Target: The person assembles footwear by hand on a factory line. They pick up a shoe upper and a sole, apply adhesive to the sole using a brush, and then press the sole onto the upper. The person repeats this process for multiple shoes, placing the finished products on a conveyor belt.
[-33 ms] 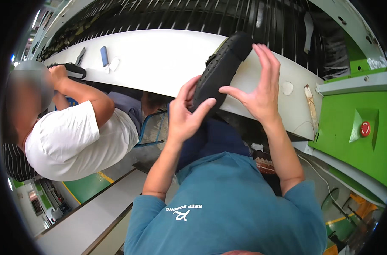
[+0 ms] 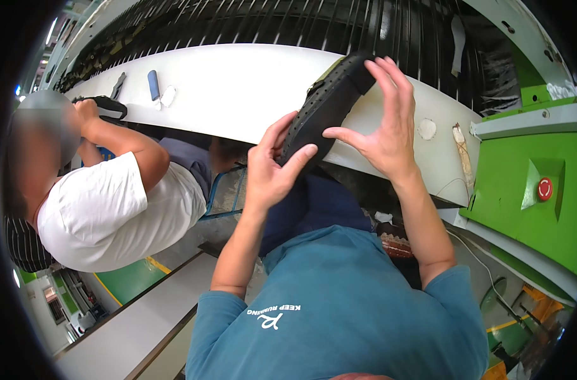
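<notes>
A black shoe (image 2: pixel 329 104), with small dots along its side and a smooth dark sole, is held up at a slant above the white table's front edge. My left hand (image 2: pixel 272 161) grips its near end, thumb on the sole and fingers behind. Right of the shoe, my right hand (image 2: pixel 393 126) is spread wide. Its fingertips meet the shoe's far end, and its thumb tip is by the sole's lower right edge. A gap shows between that palm and the shoe.
On the white table (image 2: pixel 238 82) lie a blue-handled tool (image 2: pixel 153 84), a white round piece (image 2: pixel 427 129) and a tape-wrapped stick (image 2: pixel 461 149). Dark rollers (image 2: pixel 269 25) run behind. A co-worker (image 2: pixel 111 209) sits at left. A green machine panel with a red button (image 2: pixel 545 189) stands at right.
My right fingertips have shifted slightly left onto the shoe's far end. The shoe has tipped a little to the right, and my left hand has moved slightly left with it.
</notes>
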The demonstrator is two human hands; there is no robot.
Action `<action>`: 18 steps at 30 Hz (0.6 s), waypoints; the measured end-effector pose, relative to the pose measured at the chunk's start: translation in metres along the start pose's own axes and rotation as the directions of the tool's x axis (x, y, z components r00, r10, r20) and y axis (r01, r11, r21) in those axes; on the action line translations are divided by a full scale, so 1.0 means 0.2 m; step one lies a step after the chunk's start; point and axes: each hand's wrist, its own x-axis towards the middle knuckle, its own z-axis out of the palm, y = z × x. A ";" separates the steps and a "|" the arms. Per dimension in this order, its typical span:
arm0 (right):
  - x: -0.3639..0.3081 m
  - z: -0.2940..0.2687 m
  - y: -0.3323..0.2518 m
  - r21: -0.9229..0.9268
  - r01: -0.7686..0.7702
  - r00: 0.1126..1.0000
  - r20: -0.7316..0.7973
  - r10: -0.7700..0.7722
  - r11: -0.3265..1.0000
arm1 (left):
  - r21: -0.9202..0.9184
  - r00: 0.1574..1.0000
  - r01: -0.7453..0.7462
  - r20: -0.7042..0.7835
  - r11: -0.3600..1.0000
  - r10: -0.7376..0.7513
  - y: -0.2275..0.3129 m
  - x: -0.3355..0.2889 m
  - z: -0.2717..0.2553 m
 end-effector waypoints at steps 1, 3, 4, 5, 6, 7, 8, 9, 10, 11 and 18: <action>0.06 0.00 0.01 -0.012 0.096 0.995 0.020 -0.096 0.995 | 0.034 1.000 -0.025 -0.011 0.999 0.025 0.01 0.01 -0.02; 0.10 0.00 0.04 0.040 0.136 0.980 0.140 -0.140 0.990 | 0.143 0.997 -0.071 0.047 0.987 0.065 0.02 0.03 -0.07; 0.12 0.01 0.06 0.069 0.154 0.966 0.199 -0.165 0.986 | 0.196 0.994 -0.096 0.076 0.976 0.083 0.02 0.04 -0.09; 0.12 0.02 0.07 0.163 0.084 0.960 0.251 -0.123 0.983 | 0.206 0.993 -0.111 0.067 0.972 0.100 0.02 0.05 -0.09; 0.11 0.02 0.07 0.161 0.079 0.947 0.296 -0.124 0.984 | 0.248 0.991 -0.128 0.071 0.960 0.114 0.01 0.05 -0.09; 0.11 0.01 0.07 0.158 0.074 0.932 0.340 -0.125 0.985 | 0.290 0.989 -0.145 0.076 0.946 0.128 0.01 0.05 -0.09; 0.11 0.00 0.07 0.156 0.069 0.915 0.383 -0.125 0.985 | 0.332 0.987 -0.161 0.082 0.930 0.142 0.01 0.05 -0.09; 0.11 0.00 0.07 0.172 0.051 0.917 0.382 -0.114 0.984 | 0.321 0.985 -0.168 0.079 0.932 0.150 0.00 0.05 -0.10; 0.10 -0.01 0.08 0.189 0.032 0.918 0.382 -0.104 0.982 | 0.310 0.984 -0.175 0.077 0.934 0.159 -0.01 0.05 -0.10; 0.10 -0.01 0.08 0.205 0.014 0.920 0.381 -0.093 0.979 | 0.300 0.983 -0.182 0.075 0.936 0.167 -0.01 0.05 -0.10; 0.10 -0.01 0.08 0.195 -0.041 0.913 0.405 -0.042 0.980 | 0.402 0.974 -0.220 0.134 0.889 0.180 0.05 0.06 -0.11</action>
